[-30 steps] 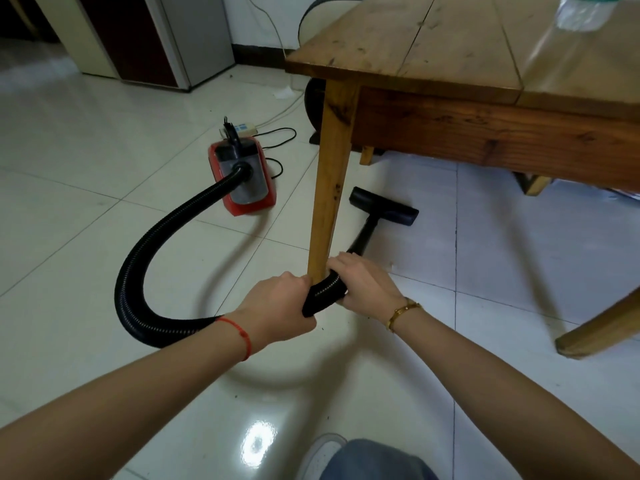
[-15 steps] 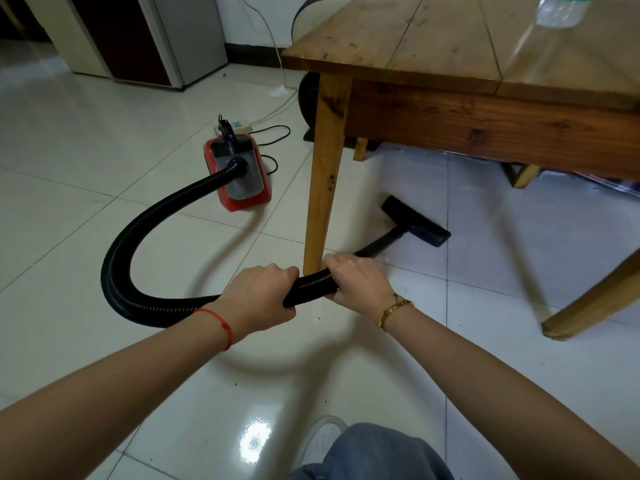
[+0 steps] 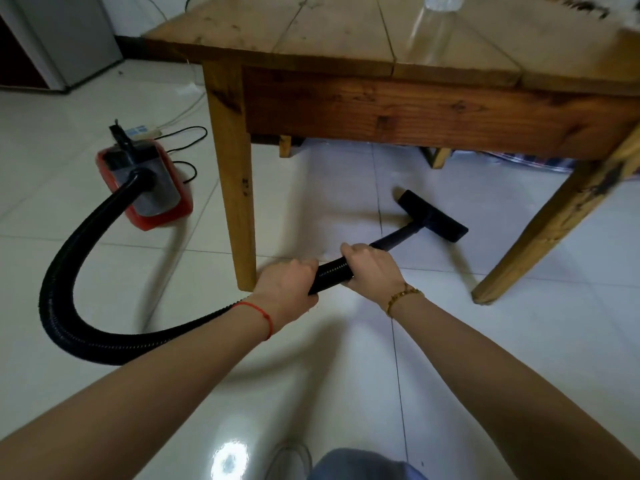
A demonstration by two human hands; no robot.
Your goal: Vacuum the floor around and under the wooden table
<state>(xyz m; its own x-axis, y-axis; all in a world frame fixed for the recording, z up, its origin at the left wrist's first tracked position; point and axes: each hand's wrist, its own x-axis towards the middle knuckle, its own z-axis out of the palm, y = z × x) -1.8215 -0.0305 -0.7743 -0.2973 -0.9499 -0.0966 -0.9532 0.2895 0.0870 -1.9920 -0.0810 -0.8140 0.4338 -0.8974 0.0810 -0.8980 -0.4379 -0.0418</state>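
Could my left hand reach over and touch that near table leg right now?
Probably yes. The left hand grips the black hose right beside the foot of the near table leg, with only bare floor between them.

No legible text anywhere; the power strip's [image 3: 143, 132] markings seem blurred.

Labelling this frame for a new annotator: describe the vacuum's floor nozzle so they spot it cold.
Start at the wooden table, then look at the tiled floor between its two near legs. The floor nozzle lies there, a flat black T-shaped bar at the far end of the black wand. Unlike the ribbed hose and the red vacuum body, it sits right of the near-left leg.
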